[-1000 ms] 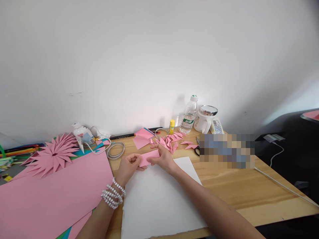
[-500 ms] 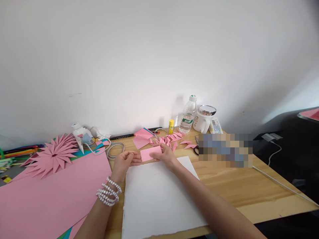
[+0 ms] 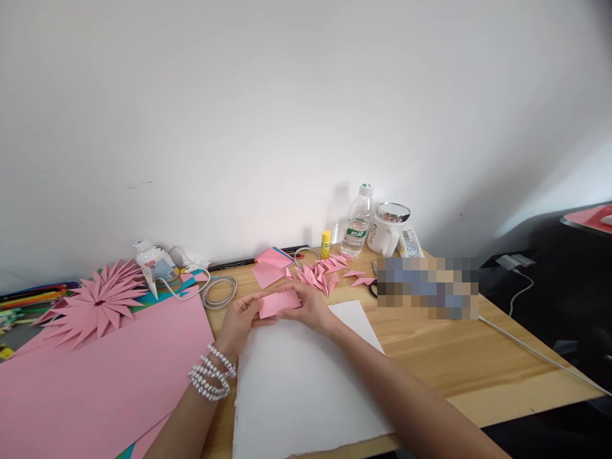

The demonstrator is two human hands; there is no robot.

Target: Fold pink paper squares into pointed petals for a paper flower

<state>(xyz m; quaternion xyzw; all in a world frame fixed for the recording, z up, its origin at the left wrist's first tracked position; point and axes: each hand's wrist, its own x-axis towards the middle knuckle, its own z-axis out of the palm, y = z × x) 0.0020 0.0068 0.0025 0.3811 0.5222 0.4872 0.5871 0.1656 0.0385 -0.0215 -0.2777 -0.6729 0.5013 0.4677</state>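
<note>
A small pink paper rectangle (image 3: 280, 303) is held just above the far edge of a white sheet (image 3: 306, 382), near the middle of a wooden desk (image 3: 454, 357). It is pinched at its left end by the fingers of the left hand (image 3: 241, 322), and its right end is gripped by the right hand (image 3: 310, 306), whose fingers are pressed together over the top edge. A beaded bracelet (image 3: 213, 376) is worn in several loops on the left wrist.

Just behind the hands, a cluster of folded pink paper points (image 3: 322, 274) is scattered on the desk, with flat pink squares (image 3: 270, 264) beside it. Farther back, against the white wall, a yellow glue stick (image 3: 326, 243), a clear water bottle (image 3: 357, 223) and a white mug (image 3: 388, 231) are lined up close together.

To the left, a large pink paper sheet (image 3: 95, 376) is spread over the desk, with a pink paper starburst flower (image 3: 98, 303) lying at its far end. A glue gun (image 3: 153, 264) and a coiled cable (image 3: 220, 290) are seen between the flower and the hands
</note>
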